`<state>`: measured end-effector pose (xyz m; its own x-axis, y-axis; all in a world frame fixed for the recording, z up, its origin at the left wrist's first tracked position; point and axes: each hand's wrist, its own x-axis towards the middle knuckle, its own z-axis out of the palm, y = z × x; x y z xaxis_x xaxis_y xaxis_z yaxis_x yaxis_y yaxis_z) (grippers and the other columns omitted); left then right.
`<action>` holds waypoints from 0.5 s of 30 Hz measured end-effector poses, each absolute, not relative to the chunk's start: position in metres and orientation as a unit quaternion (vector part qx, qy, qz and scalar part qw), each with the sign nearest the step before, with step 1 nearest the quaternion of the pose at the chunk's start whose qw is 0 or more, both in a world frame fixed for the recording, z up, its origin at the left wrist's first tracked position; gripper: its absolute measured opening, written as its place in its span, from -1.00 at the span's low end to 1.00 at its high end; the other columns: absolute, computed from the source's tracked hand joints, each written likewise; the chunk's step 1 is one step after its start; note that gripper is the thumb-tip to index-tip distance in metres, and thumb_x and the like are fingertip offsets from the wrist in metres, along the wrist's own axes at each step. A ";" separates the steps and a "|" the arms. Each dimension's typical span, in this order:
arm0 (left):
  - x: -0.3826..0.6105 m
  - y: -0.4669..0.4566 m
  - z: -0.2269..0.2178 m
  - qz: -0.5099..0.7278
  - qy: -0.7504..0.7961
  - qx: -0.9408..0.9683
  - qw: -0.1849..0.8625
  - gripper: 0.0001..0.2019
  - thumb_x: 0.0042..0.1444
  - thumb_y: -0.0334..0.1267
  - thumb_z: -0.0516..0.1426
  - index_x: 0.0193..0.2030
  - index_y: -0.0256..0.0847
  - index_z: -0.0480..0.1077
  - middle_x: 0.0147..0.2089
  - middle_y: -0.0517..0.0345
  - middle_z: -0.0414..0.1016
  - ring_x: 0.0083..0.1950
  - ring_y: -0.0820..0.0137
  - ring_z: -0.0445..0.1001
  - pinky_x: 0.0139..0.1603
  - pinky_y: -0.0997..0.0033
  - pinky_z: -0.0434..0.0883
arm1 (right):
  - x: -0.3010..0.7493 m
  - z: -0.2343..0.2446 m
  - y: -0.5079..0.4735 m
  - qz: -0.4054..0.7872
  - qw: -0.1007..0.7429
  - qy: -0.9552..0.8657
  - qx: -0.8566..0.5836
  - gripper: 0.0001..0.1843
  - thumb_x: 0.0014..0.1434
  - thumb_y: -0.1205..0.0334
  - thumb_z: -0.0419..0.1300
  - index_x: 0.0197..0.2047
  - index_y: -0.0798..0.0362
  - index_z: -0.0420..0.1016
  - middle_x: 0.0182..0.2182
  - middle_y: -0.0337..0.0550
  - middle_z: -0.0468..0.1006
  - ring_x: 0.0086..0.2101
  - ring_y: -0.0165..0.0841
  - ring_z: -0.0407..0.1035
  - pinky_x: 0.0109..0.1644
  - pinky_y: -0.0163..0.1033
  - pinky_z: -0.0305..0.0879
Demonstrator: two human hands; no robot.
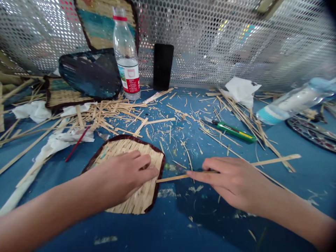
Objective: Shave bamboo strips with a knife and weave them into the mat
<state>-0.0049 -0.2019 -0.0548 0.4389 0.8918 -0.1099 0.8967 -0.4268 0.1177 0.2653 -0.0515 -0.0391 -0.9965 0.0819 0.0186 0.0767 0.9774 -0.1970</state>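
Bracing a woven panel [139, 199] beside a pale strip [172, 179]

The woven panel is laid flat on the blue table [147, 232], in front of the body and left of centre, and is pressed from above by the left hand [131, 168], presumably so that it cannot slide. The strip is set with one end at the panel's dark border [157, 192], close to the left thumb; its length is passed under the right hand [231, 178], and the piece seen beyond appears to be the same strip. It is probably held that way so that its direction can be guided.

The left forearm is brought in from the lower left, with the fingers curled over the weave; whether the strip is pinched there cannot be told. The right forearm is angled in from the lower right. Its forefinger is stretched along the strip, which seems to be gripped between that finger and the bent one above.

The green knife [235, 132] is laid beyond the right hand, its blade pointed away, perhaps for safety.
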 end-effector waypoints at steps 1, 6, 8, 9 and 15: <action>-0.005 -0.197 -0.050 -0.043 0.504 0.860 0.073 -0.63 0.11 -0.54 0.03 0.00 -0.08 0.37 -0.16 0.11 0.42 -0.24 0.19 0.42 -0.32 0.19 0.35 | 0.265 -0.040 -0.050 0.093 0.019 -0.995 -0.043 -0.53 0.31 0.41 -0.07 0.13 -0.10 0.48 -0.35 -0.14 0.45 -0.40 -0.40 0.34 -0.38 -0.30 0.23; -0.001 -0.175 -0.035 -0.103 0.337 0.936 -0.012 -0.75 0.14 -0.51 0.04 -0.11 -0.16 0.42 -0.26 0.10 0.47 -0.45 0.26 0.42 -0.53 0.21 0.30 | 0.266 -0.042 -0.045 0.062 0.037 -0.996 -0.043 -0.56 0.33 0.38 -0.07 0.11 -0.12 0.50 -0.37 -0.15 0.46 -0.40 -0.38 0.34 -0.39 -0.27 0.18; 0.000 -0.172 -0.032 -0.113 0.292 0.949 -0.032 -0.74 0.15 -0.49 0.04 -0.09 -0.19 0.44 -0.29 0.05 0.49 -0.47 0.24 0.43 -0.57 0.20 0.31 | 0.266 -0.041 -0.046 0.049 0.041 -0.997 -0.041 -0.54 0.32 0.40 -0.08 0.09 -0.11 0.51 -0.37 -0.15 0.46 -0.41 -0.38 0.34 -0.39 -0.26 0.19; 0.000 -0.171 -0.031 -0.116 0.279 0.953 -0.037 -0.73 0.16 -0.49 0.03 -0.08 -0.21 0.45 -0.31 0.03 0.49 -0.48 0.24 0.43 -0.59 0.20 0.31 | 0.266 -0.041 -0.047 0.045 0.041 -0.997 -0.039 -0.54 0.31 0.41 -0.08 0.09 -0.10 0.52 -0.37 -0.15 0.46 -0.41 -0.38 0.34 -0.39 -0.26 0.20; -0.009 -0.165 -0.033 -0.049 0.241 0.969 -0.029 -0.67 0.19 -0.47 -0.02 -0.10 -0.09 0.50 -0.32 0.01 0.55 -0.43 0.25 0.49 -0.52 0.24 0.44 | 0.267 -0.036 -0.057 0.043 0.049 -0.996 -0.063 -0.55 0.28 0.41 -0.05 0.09 -0.09 0.51 -0.38 -0.16 0.46 -0.41 -0.39 0.34 -0.37 -0.27 0.23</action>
<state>-0.0086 -0.1645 -0.0335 0.8793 0.4694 -0.0803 0.4637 -0.8824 -0.0804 0.2673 -0.0569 -0.0361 -0.9873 0.1289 0.0932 0.1204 0.9885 -0.0914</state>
